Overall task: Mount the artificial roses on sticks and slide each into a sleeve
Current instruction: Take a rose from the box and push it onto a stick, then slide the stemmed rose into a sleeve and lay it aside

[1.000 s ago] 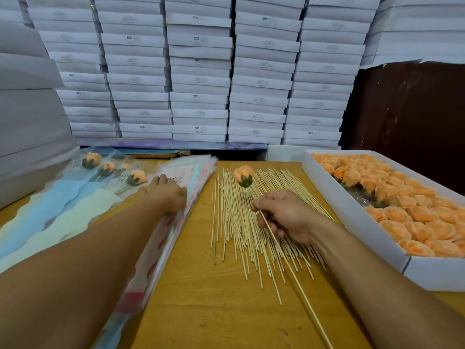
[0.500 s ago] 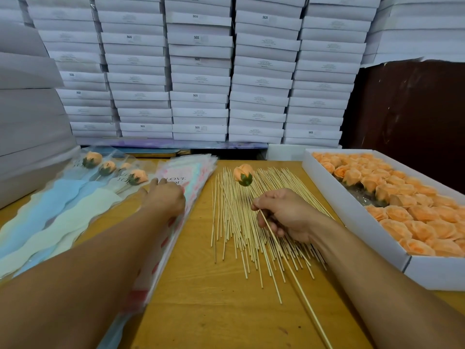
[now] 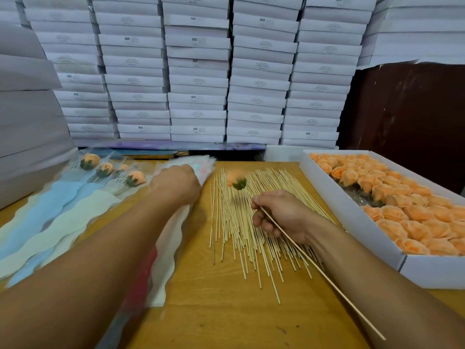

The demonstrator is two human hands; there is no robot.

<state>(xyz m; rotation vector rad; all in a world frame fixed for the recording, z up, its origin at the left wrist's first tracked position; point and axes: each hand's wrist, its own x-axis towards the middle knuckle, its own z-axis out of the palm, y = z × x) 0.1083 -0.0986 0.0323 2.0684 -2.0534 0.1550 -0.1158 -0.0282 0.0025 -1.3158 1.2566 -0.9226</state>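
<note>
The artificial rose (image 3: 236, 179) now in work is already mounted on a thin wooden stick (image 3: 324, 274): its peach head with a green base hangs above the far end of the pile of bare sticks (image 3: 241, 222), and it looks a little blurred. The right hand (image 3: 281, 217) pinches this stick between thumb and curled fingers, so the long free end runs back toward the person. The left hand (image 3: 177, 183) rests on the top of the stack of empty sleeves (image 3: 166, 248), its fingers bent over the upper edge; I cannot tell if it already holds one sleeve. To the left, about four finished roses in sleeves (image 3: 110, 171) lie side by side on the wooden table (image 3: 226, 311). On the right, the white box of loose roses (image 3: 412, 222) is almost full. So I judge that the task is only at its beginning: this rose needs its sleeve, and many heads and sticks wait.
</note>
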